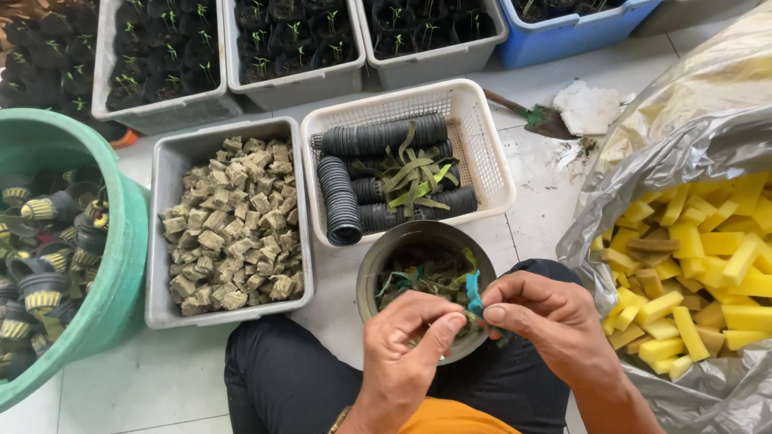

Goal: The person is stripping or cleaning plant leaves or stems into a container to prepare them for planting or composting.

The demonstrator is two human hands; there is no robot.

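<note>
the left hand (406,354) and the right hand (547,317) are meeting just above the near rim of a round grey bowl (370,265) that is sitting between the person's knees. the right thumb and forefinger are pinching a small teal scrap (474,293), and the left thumb and forefinger are pressing together right beside it; whether they are gripping it too is unclear. the bowl is holding a tangle of green and brownish bits. behind it a white basket (490,153) is carrying stacked black pots and green leaf strips. to the left a grey tray (161,233) is holding brown cubes, and further left a green tub (121,265) is holding used pots. to the right an open plastic bag (700,137) is showing yellow sponge blocks.
</note>
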